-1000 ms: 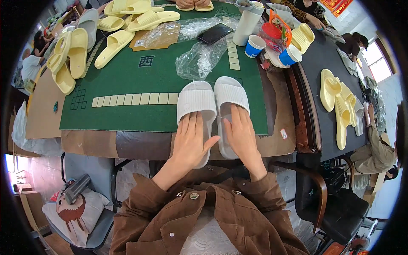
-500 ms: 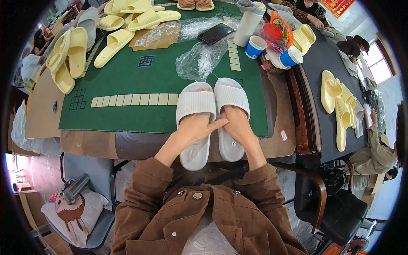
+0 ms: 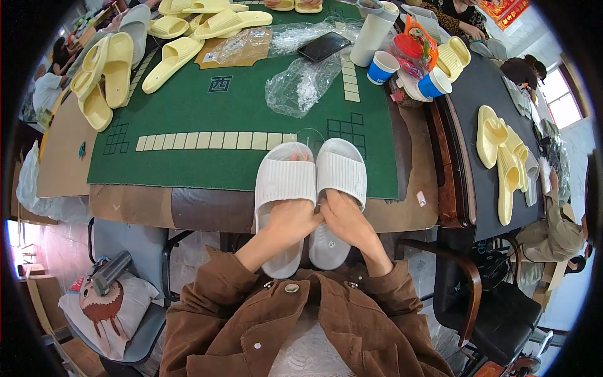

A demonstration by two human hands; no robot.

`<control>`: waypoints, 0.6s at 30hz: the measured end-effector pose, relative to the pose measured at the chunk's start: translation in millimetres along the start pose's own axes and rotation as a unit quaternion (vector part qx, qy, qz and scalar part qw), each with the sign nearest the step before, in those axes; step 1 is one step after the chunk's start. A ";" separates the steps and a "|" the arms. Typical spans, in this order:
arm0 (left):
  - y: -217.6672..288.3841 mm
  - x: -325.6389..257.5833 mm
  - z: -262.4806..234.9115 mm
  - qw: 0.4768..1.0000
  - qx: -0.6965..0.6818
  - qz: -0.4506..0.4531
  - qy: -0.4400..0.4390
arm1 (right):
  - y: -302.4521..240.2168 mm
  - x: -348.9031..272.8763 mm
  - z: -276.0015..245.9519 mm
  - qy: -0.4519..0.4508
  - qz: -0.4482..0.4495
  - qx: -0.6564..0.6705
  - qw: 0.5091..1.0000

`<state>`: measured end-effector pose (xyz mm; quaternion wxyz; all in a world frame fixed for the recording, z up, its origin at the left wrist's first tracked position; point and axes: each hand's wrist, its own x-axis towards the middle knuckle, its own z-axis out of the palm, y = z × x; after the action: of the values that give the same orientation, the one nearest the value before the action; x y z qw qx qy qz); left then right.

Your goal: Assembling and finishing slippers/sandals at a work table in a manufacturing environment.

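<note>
A pair of ribbed white slide slippers is held side by side, toes away from me, over the table's near edge. My left hand [image 3: 289, 220] reaches under the strap of the left white slipper [image 3: 286, 178], and fingertips show in its toe opening. Under the strap of the right white slipper [image 3: 342, 172] go the fingers of my right hand [image 3: 342, 217], mostly hidden there. Both hands hold their slippers and meet between them. A thin clear loop [image 3: 311, 131] stands just beyond the toes.
Crumpled clear plastic [image 3: 301, 91], a black phone [image 3: 323, 46] and a paper cup [image 3: 382, 68] lie farther back on the green mat [image 3: 188, 169]. Yellow slippers [image 3: 173, 63] sit at the far left. A chair [image 3: 129, 257] stands left and an armchair [image 3: 490, 308] right.
Both hands have drawn the white slippers nearer to me, down over the table edge. The crumpled plastic stays behind on the mat, now apart from the toes.
</note>
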<state>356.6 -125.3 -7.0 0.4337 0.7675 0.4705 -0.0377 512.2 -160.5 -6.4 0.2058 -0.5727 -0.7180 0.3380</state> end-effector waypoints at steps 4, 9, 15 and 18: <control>-2.6 0.5 23.6 0.994 0.018 0.015 0.103 | -1.6 -2.2 -1.7 0.006 0.004 0.008 1.000; -2.8 -1.4 28.4 0.939 0.082 0.092 0.322 | -18.3 -18.4 -16.0 0.016 -0.022 -0.003 1.000; -5.6 3.5 29.0 0.916 0.080 0.127 0.373 | -24.8 -40.5 -41.5 0.044 -0.121 -0.075 0.989; -5.4 1.9 29.0 0.924 0.066 0.106 0.361 | -43.9 -24.3 -65.7 0.034 0.090 0.087 0.992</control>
<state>363.7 -143.3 -29.3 0.1843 0.8014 0.5078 0.2570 533.3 -172.6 72.6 0.2479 -0.6258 -0.6242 0.3967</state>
